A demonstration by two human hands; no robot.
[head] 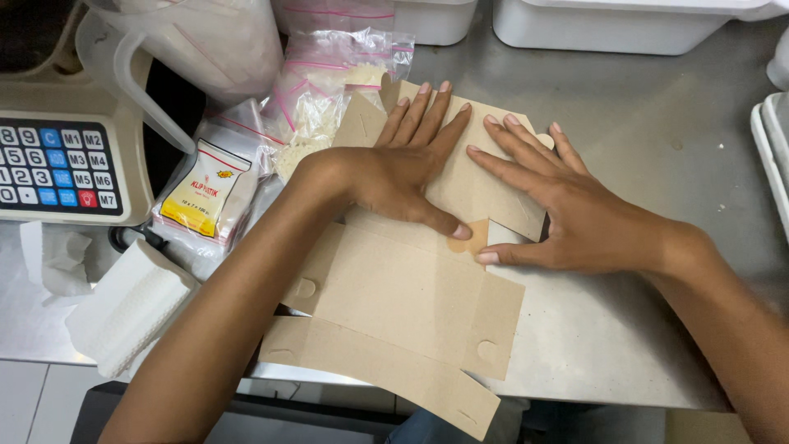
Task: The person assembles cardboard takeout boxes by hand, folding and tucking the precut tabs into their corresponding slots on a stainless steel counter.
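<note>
- Flat cardboard box blank (pixel 403 304): an unfolded brown sheet with cut tabs and slots, lying on the steel bench (pixel 641 329). Its near flaps overhang the front edge of the bench; its far panel lies under both hands.
- Far panel of the blank: it appears folded over onto the sheet, so the step in hand reads as pressing a fold line flat. A sharp crease comes from pressure placed right along the score.
- Left hand (pixel 394 177): palm down, fingers spread on the far panel, thumb pressed beside a small rounded tab near the sheet's middle. The grip is open and flat; nothing is clasped.
- Right hand (pixel 567 214): likewise flat and open, fingers fanned over the right part of the same panel, thumb tip near the left thumb. It holds nothing; it only presses.
- Doing it well: both thumbs sit near the fold, which suits even pressure; sliding them outward along the line would likely set the crease without skewing the panel. The overhanging flaps could tip the sheet if pressure shifts toward the edge.
- Surroundings, left: clear zip bags (pixel 329 99) of pale shredded matter, touching the blank's far corner; a small packet with a yellow label (pixel 205 197); a white folded cloth (pixel 123 312); a weighing scale with a keypad (pixel 57 160); a clear plastic jug (pixel 205 41).
- Surroundings, far and right: white tubs (pixel 616 25) along the back, well apart from the hands.
</note>
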